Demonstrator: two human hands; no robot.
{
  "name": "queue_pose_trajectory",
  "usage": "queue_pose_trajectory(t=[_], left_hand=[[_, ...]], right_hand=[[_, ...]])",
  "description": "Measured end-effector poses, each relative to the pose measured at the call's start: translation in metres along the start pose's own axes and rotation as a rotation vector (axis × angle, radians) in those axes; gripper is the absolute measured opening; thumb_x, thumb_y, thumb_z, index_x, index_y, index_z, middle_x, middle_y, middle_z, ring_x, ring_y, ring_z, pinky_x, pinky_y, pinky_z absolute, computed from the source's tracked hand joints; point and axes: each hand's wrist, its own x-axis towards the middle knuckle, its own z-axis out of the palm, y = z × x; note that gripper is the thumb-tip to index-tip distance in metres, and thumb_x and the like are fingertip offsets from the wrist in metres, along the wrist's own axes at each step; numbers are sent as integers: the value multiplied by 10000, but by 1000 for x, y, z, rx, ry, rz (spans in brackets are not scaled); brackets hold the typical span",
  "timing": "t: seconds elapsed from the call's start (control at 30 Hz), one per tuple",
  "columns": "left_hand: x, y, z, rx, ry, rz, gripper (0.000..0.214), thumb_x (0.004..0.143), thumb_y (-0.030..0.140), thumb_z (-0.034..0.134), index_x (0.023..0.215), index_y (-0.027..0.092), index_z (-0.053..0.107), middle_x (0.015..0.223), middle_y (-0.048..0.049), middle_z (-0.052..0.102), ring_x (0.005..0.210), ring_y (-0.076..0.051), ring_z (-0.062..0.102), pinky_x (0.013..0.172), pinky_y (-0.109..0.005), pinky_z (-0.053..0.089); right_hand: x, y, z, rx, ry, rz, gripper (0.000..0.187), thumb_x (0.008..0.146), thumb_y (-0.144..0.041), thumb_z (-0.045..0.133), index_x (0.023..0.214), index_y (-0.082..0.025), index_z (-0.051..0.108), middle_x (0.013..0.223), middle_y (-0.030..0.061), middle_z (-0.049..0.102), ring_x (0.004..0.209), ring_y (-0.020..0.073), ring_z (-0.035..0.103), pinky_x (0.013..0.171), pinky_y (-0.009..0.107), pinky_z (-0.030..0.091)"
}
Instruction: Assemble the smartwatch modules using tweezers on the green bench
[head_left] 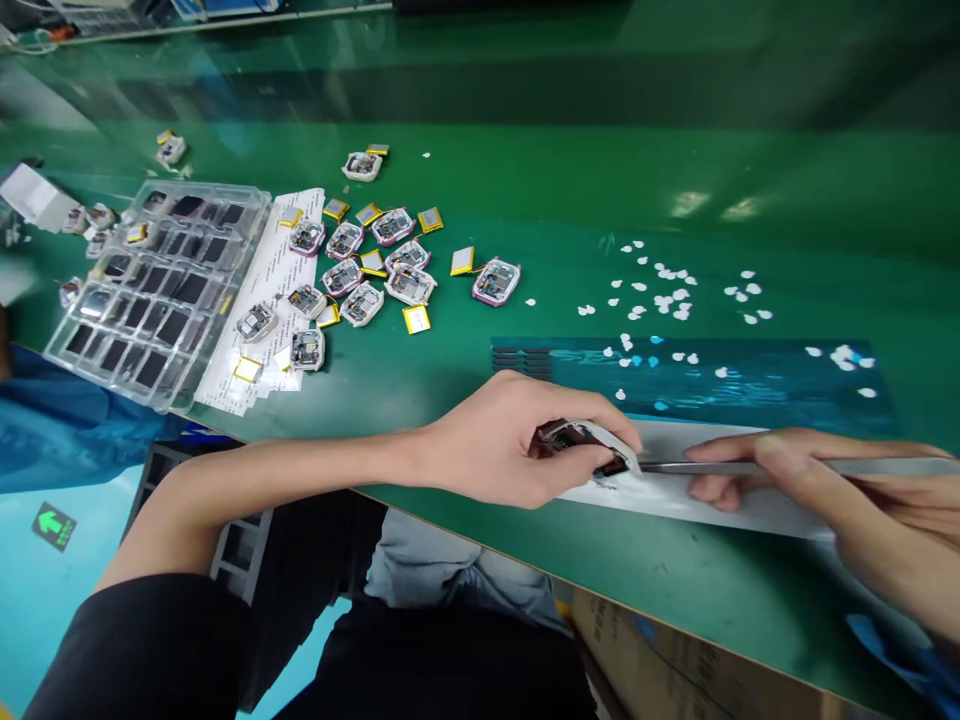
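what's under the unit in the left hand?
A white sheet on the green table. The left hand covers most of the unit, so contact with the sheet is hidden. Tweezers in the right hand reach it.

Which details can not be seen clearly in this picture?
Head view:
- small device: mostly covered by the left hand, so its type is unclear.
- metal tool: its tip is hidden at the device, and the right hand is cut by the right edge.
- printed sheets: the text is too small to read.

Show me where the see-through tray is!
In the head view, the see-through tray lies on the far left of the green table, just left of the white paper sheets and the pile of small devices.
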Motion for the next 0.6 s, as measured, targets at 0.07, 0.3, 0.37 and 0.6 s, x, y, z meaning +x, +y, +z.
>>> queue_pose_trajectory(t=[0.07, 0.3, 0.37, 0.6], left_hand=[[1, -7, 3, 90, -14, 2, 234, 917, 195, 546, 1015, 167, 756, 806, -23, 770, 557, -90, 558, 585, -228, 456], [0, -17, 10, 286, -10, 32, 271, 948, 239, 502, 1063, 178, 739, 685, 23, 681, 532, -84, 540, 572, -207, 422], [-1, -17, 11, 306, -16, 39, 277, 955, 241, 495, 1073, 187, 739, 718, 21, 709, 540, -81, 551, 577, -203, 427], [-1, -19, 13, 345, -21, 48, 280, 974, 249, 491, 1090, 203, 742, 752, 13, 746, 575, -91, 607, 584, -208, 439]], right_hand=[[-6, 5, -1, 23, -13, 30, 716, 888, -920, 464, 526, -370, 748, 682, 49, 766, 652, 283, 774, 563, 398, 658], [-20, 17, 3, 45, 41, 125, 698, 868, -921, 502, 548, -358, 761, 710, 76, 773, 651, 285, 771, 590, 395, 693], [-18, 14, 5, 44, 64, 133, 693, 858, -924, 514, 537, -360, 756, 712, 71, 774, 636, 271, 768, 563, 352, 683], [-9, -2, 7, 119, 41, 10, 607, 915, -851, 544, 567, -407, 769, 666, 24, 755, 559, 200, 740, 503, 207, 618]])
